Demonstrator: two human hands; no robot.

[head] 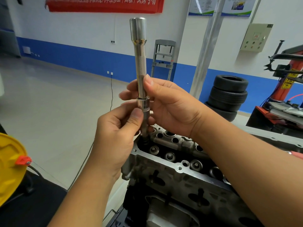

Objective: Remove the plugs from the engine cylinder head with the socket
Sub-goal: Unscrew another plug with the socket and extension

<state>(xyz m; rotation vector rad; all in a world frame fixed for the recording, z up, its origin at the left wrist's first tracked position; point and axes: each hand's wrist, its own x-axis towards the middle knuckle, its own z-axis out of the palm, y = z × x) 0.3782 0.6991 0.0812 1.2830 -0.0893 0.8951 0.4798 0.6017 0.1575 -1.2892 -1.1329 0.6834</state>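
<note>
A long chrome socket with an extension bar (140,63) stands upright above the near left end of the grey engine cylinder head (178,167). My right hand (170,107) grips the bar's middle, thumb on its front. My left hand (114,138) pinches the lower, thinner section just under the collar. The tool's bottom end (145,138) sits at a dark well in the head; whatever is in that well is hidden. Round valve caps (169,156) line the head's top.
A yellow drum lid with an orange clip (11,167) sits at the left. Stacked tyres (227,95) stand behind, beside a red tyre machine (285,99) at the right. A black cable (91,148) runs across the pale floor. A metal post (205,51) rises behind my right hand.
</note>
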